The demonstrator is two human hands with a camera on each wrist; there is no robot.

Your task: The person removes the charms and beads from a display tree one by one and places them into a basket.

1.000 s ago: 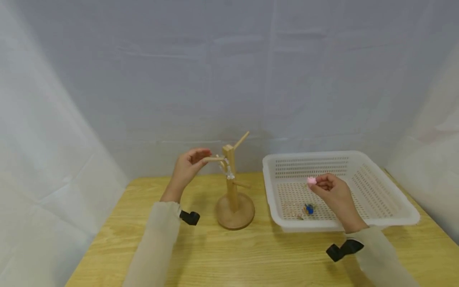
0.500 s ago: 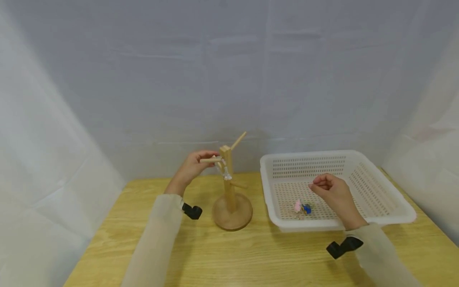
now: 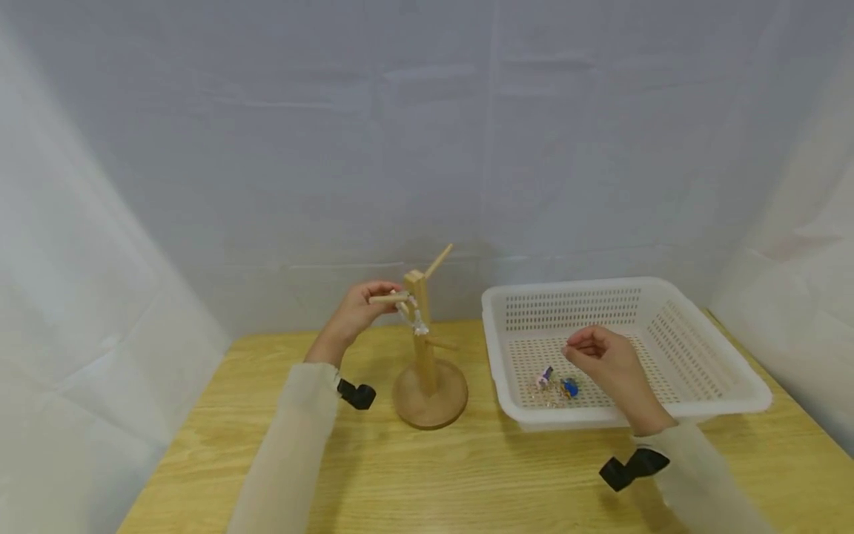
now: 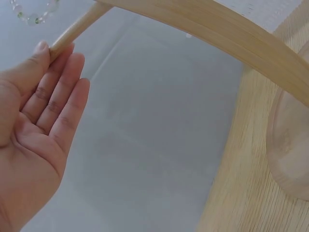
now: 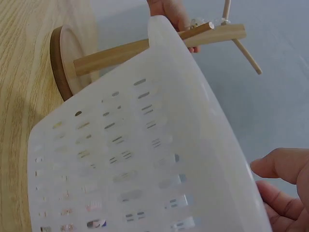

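My left hand (image 3: 360, 311) pinches a peg (image 4: 77, 30) of the wooden stand (image 3: 427, 363) between thumb and fingertips; the other fingers are held out. A clear-beaded bracelet (image 3: 419, 326) hangs on the stand close to its post, and part of its beaded loop shows at the top of the left wrist view. Over the white plastic basket (image 3: 490, 348) hovers my right hand (image 3: 607, 363), fingers loosely bent with nothing between them. Below it, on the basket floor, lie a small pink piece with a dark end (image 3: 545, 377) and a small blue piece (image 3: 570, 387), with thin gold-coloured bits around them.
The stand's round base (image 3: 430, 400) rests on the wooden table (image 3: 427, 475), left of the basket. One bare upper peg (image 3: 439, 259) slants up to the right. White cloth (image 3: 427, 148) closes off the back and both sides.
My right hand has let go of the pink piece, which dropped into the basket, and moved slightly left. My left hand has slid along the peg towards the post.
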